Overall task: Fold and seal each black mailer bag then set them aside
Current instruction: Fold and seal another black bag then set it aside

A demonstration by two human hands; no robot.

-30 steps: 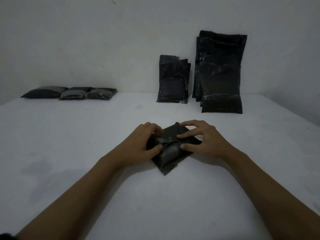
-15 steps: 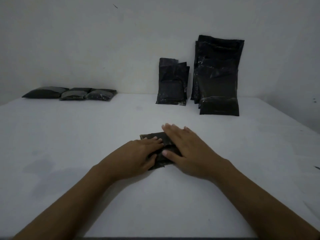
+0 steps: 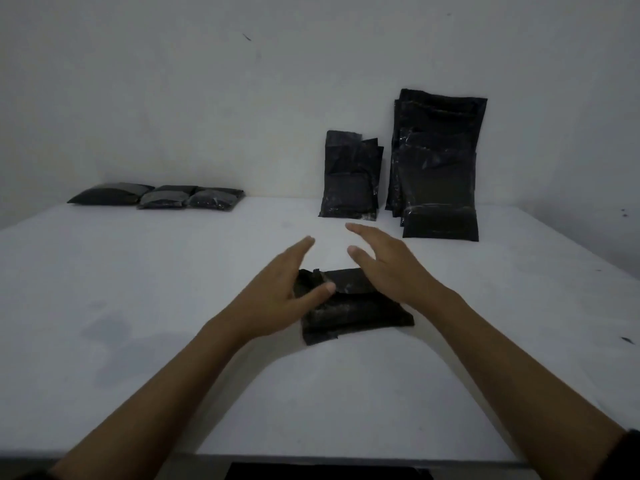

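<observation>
Black folded mailer bag (image 3: 353,306) mid-bench, left hand (image 3: 277,292) and right hand (image 3: 388,268) above, both grips released; unpressed flap may spring open.

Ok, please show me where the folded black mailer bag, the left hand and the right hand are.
folded black mailer bag (image 3: 360,311), head view, on its middle front face.
left hand (image 3: 277,292), head view, on the back of the hand.
right hand (image 3: 394,268), head view, on the back of the hand.
</observation>
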